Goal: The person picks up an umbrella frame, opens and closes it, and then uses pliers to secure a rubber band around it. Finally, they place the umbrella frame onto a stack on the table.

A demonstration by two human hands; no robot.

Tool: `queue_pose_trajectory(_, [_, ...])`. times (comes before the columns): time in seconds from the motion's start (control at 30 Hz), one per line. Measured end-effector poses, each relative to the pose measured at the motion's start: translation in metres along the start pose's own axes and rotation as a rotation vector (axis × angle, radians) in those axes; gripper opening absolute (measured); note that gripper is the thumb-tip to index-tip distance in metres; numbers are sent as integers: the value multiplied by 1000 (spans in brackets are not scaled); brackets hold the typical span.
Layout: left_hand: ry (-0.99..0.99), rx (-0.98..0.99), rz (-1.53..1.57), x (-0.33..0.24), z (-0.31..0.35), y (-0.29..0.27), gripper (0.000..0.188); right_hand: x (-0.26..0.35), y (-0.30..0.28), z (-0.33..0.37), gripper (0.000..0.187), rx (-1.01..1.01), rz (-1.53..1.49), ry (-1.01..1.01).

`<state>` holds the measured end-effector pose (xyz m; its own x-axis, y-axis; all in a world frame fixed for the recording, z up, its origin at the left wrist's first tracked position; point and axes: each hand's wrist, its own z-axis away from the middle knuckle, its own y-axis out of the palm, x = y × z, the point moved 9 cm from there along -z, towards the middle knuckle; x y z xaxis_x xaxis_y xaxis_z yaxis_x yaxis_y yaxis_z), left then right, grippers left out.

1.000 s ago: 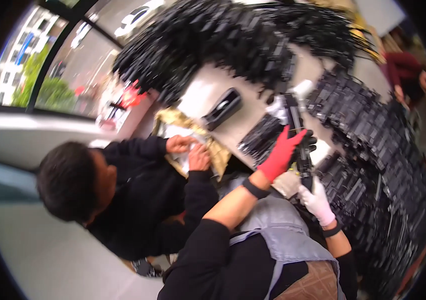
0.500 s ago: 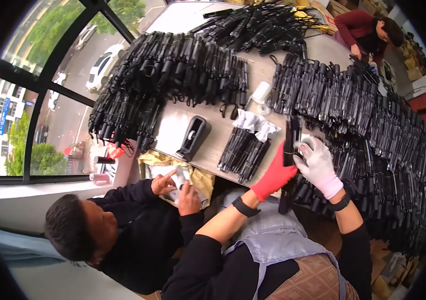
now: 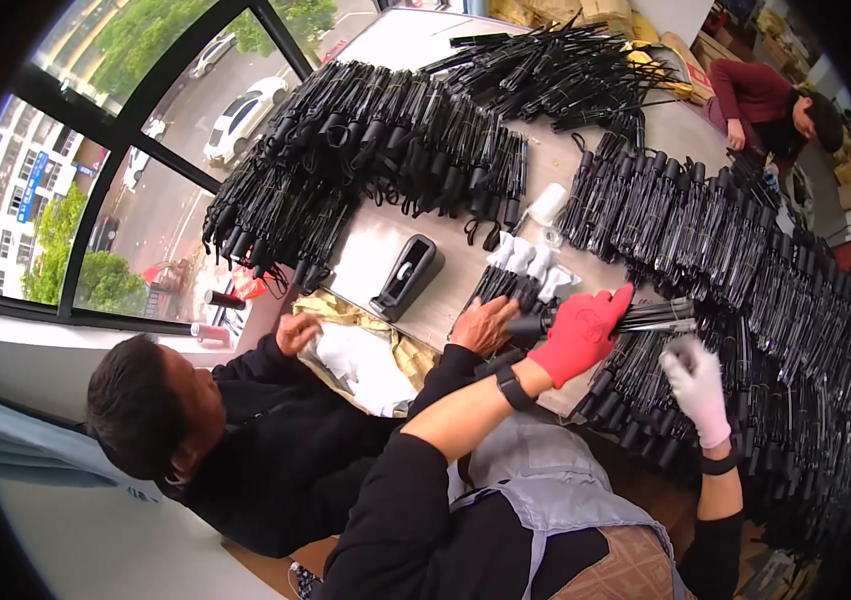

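My left hand (image 3: 578, 340), in a red glove, grips a folded umbrella frame (image 3: 654, 316) lying crosswise. Its dark handle end points left and its thin metal ribs stick out to the right. Below the rib ends, my right hand (image 3: 694, 385), in a white glove, is off the frame; its fingers are bent but apart, with nothing visible in them. Left of my red glove, a co-worker's hand (image 3: 484, 325) rests by a small batch of umbrella frames (image 3: 486, 290) topped with white wrappings (image 3: 531, 262).
Bundled umbrella frames (image 3: 736, 260) cover the right side, with more bundles (image 3: 376, 140) at back left and a loose heap (image 3: 556, 75) behind. A black tape dispenser (image 3: 408, 277) and a white roll (image 3: 548, 204) stand on the table. A seated co-worker (image 3: 276, 450) is close on my left.
The umbrella frame has turned from upright to crosswise in my left hand. My right hand has come away to the right and down. The co-worker's hand has reached to the small batch.
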<state>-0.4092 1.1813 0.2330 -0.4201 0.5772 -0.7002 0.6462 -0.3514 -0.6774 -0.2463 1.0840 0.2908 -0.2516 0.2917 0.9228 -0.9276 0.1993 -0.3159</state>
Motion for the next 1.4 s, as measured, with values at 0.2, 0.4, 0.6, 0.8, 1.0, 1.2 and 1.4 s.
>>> queue_pose_trajectory(0.2, [183, 337, 97, -20, 0, 33, 56, 6, -34, 19, 24, 368, -1066, 79])
queue_pose_trajectory(0.4, [-289, 410, 1624, -85, -28, 40, 38, -45, -86, 16, 34, -242, -1211, 109])
queue_pose_trajectory(0.6, [57, 324, 1976, -155, -84, -12, 34, -12, 20, 39, 45, 352, -1339, 330])
queue_pose_trajectory(0.8, [-137, -291, 1944, -71, -100, 30, 40, 40, -32, -17, 34, -249, 462, -634])
queue_pose_trajectory(1.0, [-223, -160, 1764, -101, -132, -10, 45, 48, -35, -34, 40, -173, 271, -539])
queue_pose_trajectory(1.2, [-29, 73, 2007, -104, -137, -16, 39, 54, 12, -35, 46, 399, -544, -121])
queue_pose_trajectory(1.4, [-200, 131, 1910, -95, -129, -14, 29, 36, 24, -32, 39, 111, -557, -191])
